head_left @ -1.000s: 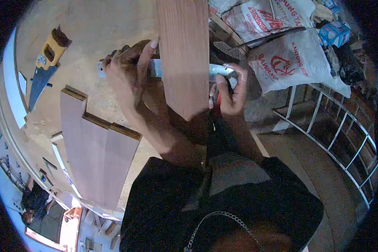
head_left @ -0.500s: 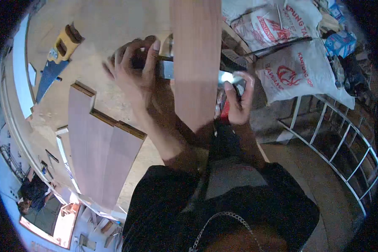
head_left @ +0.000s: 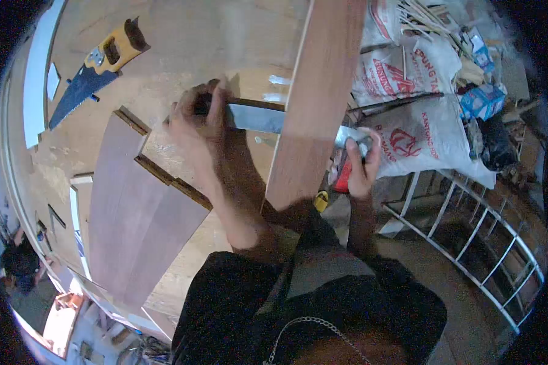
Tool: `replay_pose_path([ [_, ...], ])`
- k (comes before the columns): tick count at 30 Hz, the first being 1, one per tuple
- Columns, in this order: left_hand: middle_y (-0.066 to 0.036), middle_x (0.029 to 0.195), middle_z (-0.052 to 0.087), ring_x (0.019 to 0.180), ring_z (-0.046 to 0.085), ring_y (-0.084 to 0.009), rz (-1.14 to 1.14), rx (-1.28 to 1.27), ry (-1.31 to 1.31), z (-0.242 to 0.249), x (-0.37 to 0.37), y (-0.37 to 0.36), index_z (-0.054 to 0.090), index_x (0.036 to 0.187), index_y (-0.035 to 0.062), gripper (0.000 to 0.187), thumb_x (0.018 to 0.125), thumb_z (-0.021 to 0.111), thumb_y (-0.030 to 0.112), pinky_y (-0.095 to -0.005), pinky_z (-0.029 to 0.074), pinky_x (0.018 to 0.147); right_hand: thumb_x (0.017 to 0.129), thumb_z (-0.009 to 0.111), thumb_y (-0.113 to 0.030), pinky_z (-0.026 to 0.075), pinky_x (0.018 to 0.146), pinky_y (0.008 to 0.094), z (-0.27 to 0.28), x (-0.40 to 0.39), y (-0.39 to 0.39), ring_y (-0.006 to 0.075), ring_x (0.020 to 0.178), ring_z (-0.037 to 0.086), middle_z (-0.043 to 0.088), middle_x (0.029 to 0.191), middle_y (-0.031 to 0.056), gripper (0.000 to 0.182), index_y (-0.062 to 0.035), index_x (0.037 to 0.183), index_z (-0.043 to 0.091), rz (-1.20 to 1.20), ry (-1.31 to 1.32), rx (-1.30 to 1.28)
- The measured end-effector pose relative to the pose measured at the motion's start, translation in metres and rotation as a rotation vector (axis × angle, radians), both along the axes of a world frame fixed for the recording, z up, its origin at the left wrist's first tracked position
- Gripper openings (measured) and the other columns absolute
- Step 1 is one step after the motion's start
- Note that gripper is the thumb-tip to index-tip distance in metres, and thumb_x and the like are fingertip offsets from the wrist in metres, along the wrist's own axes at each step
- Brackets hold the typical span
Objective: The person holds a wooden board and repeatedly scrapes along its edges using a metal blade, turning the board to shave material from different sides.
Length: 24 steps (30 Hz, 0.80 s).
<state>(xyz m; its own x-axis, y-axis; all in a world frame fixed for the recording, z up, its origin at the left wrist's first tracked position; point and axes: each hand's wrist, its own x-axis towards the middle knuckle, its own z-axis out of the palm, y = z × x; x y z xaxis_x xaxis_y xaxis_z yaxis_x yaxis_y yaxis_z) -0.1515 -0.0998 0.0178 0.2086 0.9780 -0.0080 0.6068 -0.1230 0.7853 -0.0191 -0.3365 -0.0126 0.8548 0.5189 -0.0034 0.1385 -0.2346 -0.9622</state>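
A long reddish-brown plank (head_left: 313, 103) lies in front of me, tilted in view. A flat, pale metal strip (head_left: 256, 118) runs crosswise and is hidden where it passes beneath the plank. My left hand (head_left: 198, 115) curls around a dark block (head_left: 202, 104) at the strip's left end. Across the plank, my right hand (head_left: 364, 164) pinches a shiny metal piece (head_left: 349, 137) between thumb and fingers. Whether this joins the strip is hidden. A red object (head_left: 342, 179) sits just under the right hand, and a yellow item (head_left: 321, 201) lies by the plank's near end.
A yellow-handled handsaw (head_left: 97, 70) lies at the left of the wooden table (head_left: 225, 36). Nearer me is a notched, wide board (head_left: 143, 207). White printed sacks (head_left: 414, 103) and a metal rack (head_left: 469, 237) stand to the right. Another person (head_left: 21, 258) is at far left.
The view has shifted, and the plank now appears further right and more tilted. More of the metal strip shows beside my left hand. Both hands keep their holds.
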Motion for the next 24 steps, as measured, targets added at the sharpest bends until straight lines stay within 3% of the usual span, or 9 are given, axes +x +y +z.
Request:
replay_pose_path([
  [5,-0.015,0.1,0.065,0.092,0.064,-0.022,0.041,0.05,-0.234,-0.003,0.005,0.001,0.068,0.105,-0.0007,0.035,0.085,0.074,0.027,-0.0337,0.05,0.081,0.091,0.066,-0.015,0.04,0.089,0.027,-0.009,0.011,-0.005,0.0138,0.097,0.05,0.052,0.109,0.0059,0.04,-0.0019,0.124,0.048,-0.032,0.039,-0.019],
  [8,-0.015,0.101,0.063,0.095,0.062,-0.0236,0.053,0.053,-0.223,0.001,0.005,-0.008,0.066,0.109,-0.0001,0.034,0.087,0.071,0.026,-0.0341,0.049,0.082,0.093,0.064,-0.021,0.038,0.093,0.0283,-0.001,0.053,-0.011,0.0164,0.104,0.05,0.053,0.114,0.0075,0.051,-0.002,0.134,0.041,-0.432,0.185,-0.083],
  [10,-0.015,0.1,0.063,0.095,0.061,-0.0237,0.021,0.093,-0.273,0.006,0.014,-0.005,0.066,0.109,0.0004,0.034,0.088,0.07,0.027,-0.0335,0.049,0.082,0.095,0.061,-0.021,0.047,0.081,0.0307,0.002,0.072,-0.037,0.0176,0.091,0.057,0.058,0.107,0.0099,0.053,-0.0082,0.14,0.036,-0.507,0.347,0.095],
  [13,-0.016,0.101,0.063,0.092,0.06,-0.0222,0.073,0.129,-0.103,0.009,0.02,-0.02,0.067,0.109,0.0006,0.033,0.09,0.068,0.028,-0.0322,0.049,0.08,0.092,0.065,-0.025,0.043,0.058,0.0245,0.005,0.037,-0.06,0.0102,0.07,0.052,0.057,0.094,0.0047,0.046,-0.0067,0.129,0.045,-0.4,0.487,0.082],
  [15,-0.015,0.101,0.065,0.091,0.061,-0.0216,0.158,0.093,-0.289,0.016,0.029,-0.023,0.067,0.11,0.0011,0.035,0.092,0.065,0.03,-0.0331,0.048,0.079,0.093,0.064,-0.022,0.042,0.052,0.0243,0.014,0.032,-0.05,0.0108,0.061,0.052,0.056,0.082,0.0026,0.038,-0.0095,0.124,0.046,-0.443,0.634,-0.062],
  [17,-0.014,0.1,0.067,0.091,0.061,-0.0207,0.123,0.141,-0.231,0.003,0.021,-0.009,0.068,0.108,0.0017,0.034,0.092,0.065,0.031,-0.0339,0.048,0.08,0.097,0.058,-0.02,0.041,0.044,0.0255,0.004,0.041,-0.028,0.0125,0.049,0.05,0.054,0.07,0.0025,0.03,-0.0115,0.122,0.045,-0.044,0.523,0.039],
  [19,-0.012,0.098,0.068,0.091,0.062,-0.0199,0.094,0.161,-0.171,0.0,0.011,-0.012,0.07,0.106,0.0022,0.033,0.093,0.064,0.033,-0.0346,0.048,0.081,0.098,0.055,-0.015,0.041,0.038,0.0274,0.025,0.027,-0.009,0.0129,0.045,0.049,0.054,0.067,0.0031,0.026,-0.0104,0.121,0.045,-0.066,0.582,0.082],
  [22,-0.01,0.094,0.07,0.091,0.062,-0.0221,0.023,-0.001,-0.264,0.002,0.013,-0.02,0.072,0.1,0.0046,0.032,0.091,0.066,0.035,-0.0372,0.048,0.08,0.097,0.056,-0.013,0.044,0.046,0.0273,0.004,0.02,-0.02,0.0126,0.053,0.052,0.055,0.076,0.0039,0.026,-0.0089,0.12,0.045,0.096,0.083,-0.055],
  [24,-0.01,0.093,0.071,0.092,0.063,-0.0268,-0.409,0.269,0.138,0.004,0.015,-0.015,0.073,0.098,0.0077,0.033,0.09,0.066,0.039,-0.0411,0.043,0.088,0.096,0.058,-0.012,0.046,0.052,0.0266,-0.001,0.017,-0.019,0.0119,0.06,0.055,0.055,0.086,0.0044,0.027,-0.0081,0.12,0.045,0.107,-0.057,-0.096],
])
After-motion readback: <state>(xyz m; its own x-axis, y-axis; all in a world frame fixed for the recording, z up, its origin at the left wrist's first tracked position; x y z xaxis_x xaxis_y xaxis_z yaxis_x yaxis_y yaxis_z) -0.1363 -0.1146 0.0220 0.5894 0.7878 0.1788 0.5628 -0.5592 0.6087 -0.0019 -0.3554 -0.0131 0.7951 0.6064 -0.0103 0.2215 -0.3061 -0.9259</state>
